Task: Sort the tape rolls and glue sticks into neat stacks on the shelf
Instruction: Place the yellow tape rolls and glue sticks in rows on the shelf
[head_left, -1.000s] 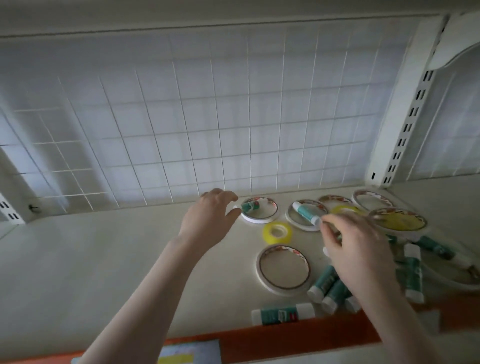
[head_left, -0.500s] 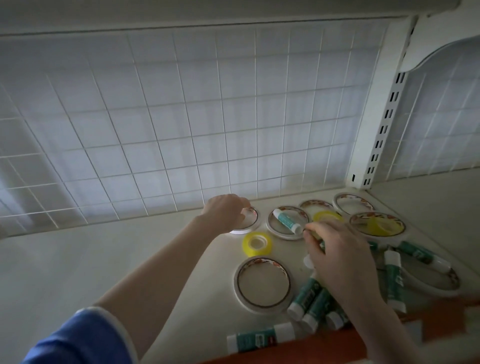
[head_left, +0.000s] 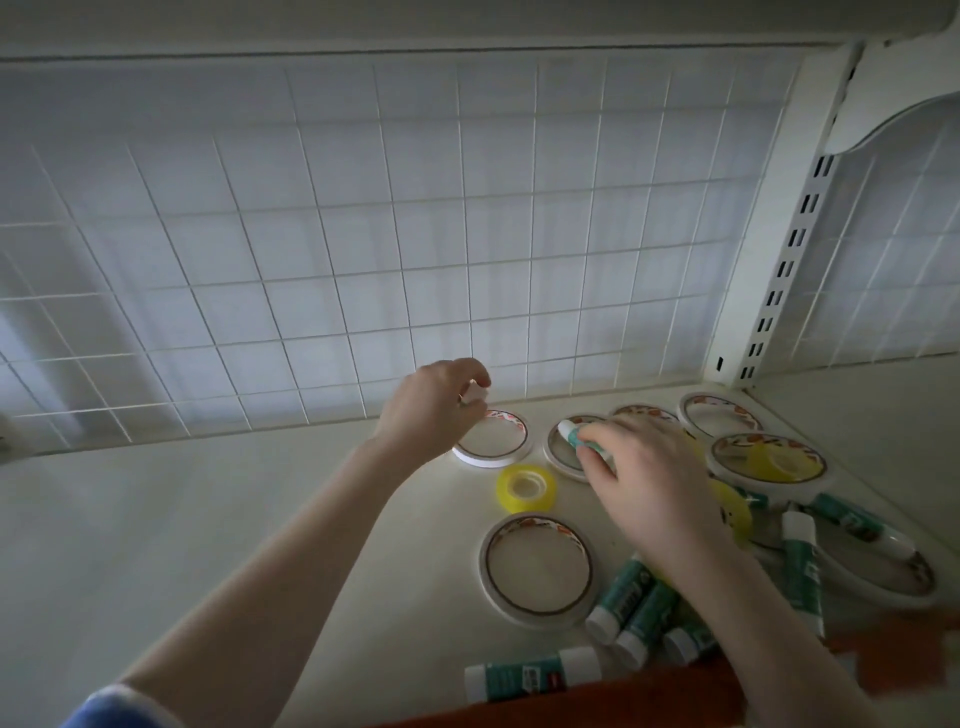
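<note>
- The left hand (head_left: 434, 410) has lifted off the white tape ring (head_left: 493, 436) at the back edge of the shelf (head_left: 182, 519). Half a second ago it lay over that ring; now it hovers just above it, fingers curled round something small and white, apparently the cap end of a glue stick. I cannot tell for certain, as only a tip shows.
- The right hand (head_left: 649, 483) has moved toward the back of the shelf and now pinches the teal glue stick (head_left: 574, 435) that lay across the second white ring (head_left: 563, 449); its white cap pokes out past the fingertips.
- By my reading both hands are clearing glue sticks off the rings, a first step in separating the two kinds. No stack exists yet: rings lie flat and scattered along the back and right of the shelf, and more glue sticks lie loose near the front edge.
- The small yellow tape roll (head_left: 525, 487) and the large ring (head_left: 537, 566) near the front lie apart from each other, neither touched by a hand.
- The right hand and forearm cover another yellow roll and several sticks, so a count is unreliable. The light is dim, labels are unreadable, and the shelf's right end is cut off.
</note>
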